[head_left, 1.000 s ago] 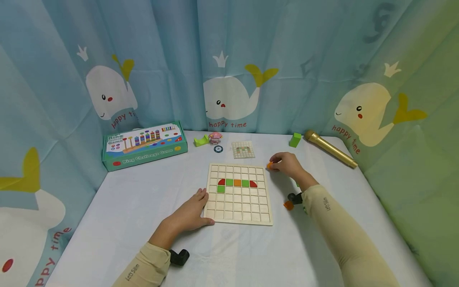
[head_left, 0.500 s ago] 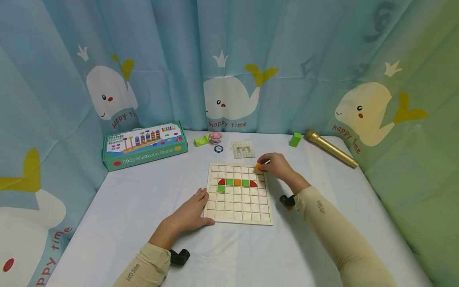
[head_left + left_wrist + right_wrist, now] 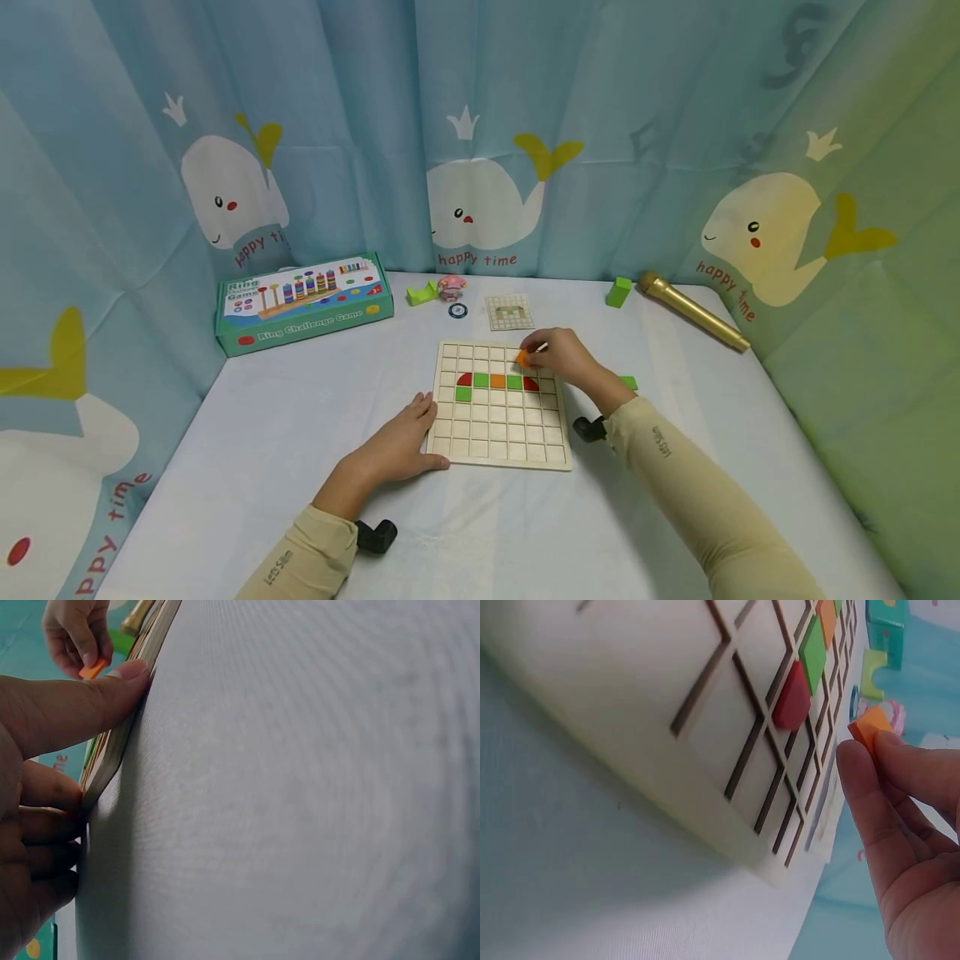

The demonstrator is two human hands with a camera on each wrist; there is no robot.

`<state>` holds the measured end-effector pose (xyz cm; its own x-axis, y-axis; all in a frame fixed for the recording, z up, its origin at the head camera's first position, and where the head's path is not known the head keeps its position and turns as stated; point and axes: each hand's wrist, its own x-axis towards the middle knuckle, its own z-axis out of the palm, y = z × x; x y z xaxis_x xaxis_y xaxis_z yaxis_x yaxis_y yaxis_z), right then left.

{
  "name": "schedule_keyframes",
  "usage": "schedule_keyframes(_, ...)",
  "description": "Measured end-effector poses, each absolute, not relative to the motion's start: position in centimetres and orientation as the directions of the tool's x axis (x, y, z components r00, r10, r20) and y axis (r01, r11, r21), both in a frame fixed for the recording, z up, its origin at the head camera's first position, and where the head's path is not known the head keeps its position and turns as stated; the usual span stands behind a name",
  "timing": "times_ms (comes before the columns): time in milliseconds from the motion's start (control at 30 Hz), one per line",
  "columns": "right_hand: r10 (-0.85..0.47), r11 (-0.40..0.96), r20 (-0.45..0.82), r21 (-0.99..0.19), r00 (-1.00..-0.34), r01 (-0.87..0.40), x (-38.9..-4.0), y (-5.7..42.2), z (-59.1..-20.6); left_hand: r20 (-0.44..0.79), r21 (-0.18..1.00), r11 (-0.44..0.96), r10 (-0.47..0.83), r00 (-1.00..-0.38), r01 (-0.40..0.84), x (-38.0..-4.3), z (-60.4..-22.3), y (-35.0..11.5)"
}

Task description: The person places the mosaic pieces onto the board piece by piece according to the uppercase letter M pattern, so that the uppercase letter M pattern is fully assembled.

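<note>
A pale wooden grid board (image 3: 498,433) lies flat on the table, with a row of red, green and orange tiles set across it and one more green tile (image 3: 463,393) below the row's left part. My left hand (image 3: 397,442) rests at the board's near left corner, thumb along the front edge and fingers against the left side. Between thumb and forefinger, my right hand (image 3: 562,357) pinches a small orange tile (image 3: 874,726) over the far right part of the board. In the right wrist view a red rounded tile (image 3: 793,697) sits in its cell close by.
Behind the board lies a pattern card (image 3: 509,312). A pink figurine (image 3: 452,288), a green arch block (image 3: 422,293) and a round token (image 3: 457,311) are left of it. A game box (image 3: 303,304) stands far left; a green block (image 3: 618,292) and gold microphone (image 3: 693,311) lie right.
My right hand has carried the orange tile leftward from beside the board's far right corner to over the board. My left hand has stayed put.
</note>
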<state>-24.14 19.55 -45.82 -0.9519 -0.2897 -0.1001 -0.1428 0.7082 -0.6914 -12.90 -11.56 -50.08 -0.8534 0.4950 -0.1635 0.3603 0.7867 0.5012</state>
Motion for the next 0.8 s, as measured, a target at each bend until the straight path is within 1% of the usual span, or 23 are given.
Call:
schedule_keyframes(400,-0.34,0.696,-0.114,-0.698,-0.934,-0.169,-23.2,17.9,-46.2,-0.162,0.498,0.787,0.497,-0.853,0.364,-13.0,-50.1,-11.6)
schedule_keyframes(633,-0.369,0.722,-0.07,-0.65,-0.927,-0.238,-22.9,16.8,-46.3,-0.173,0.501,0.79,0.491,-0.854,0.353,-13.1,-50.2,-11.6)
schedule_keyframes(800,-0.402,0.709,-0.065,-0.654,-0.913,-0.265,-22.7,16.2,-46.3,-0.175,0.497,0.792,0.491,-0.853,0.354,-13.1,-50.2,-11.6)
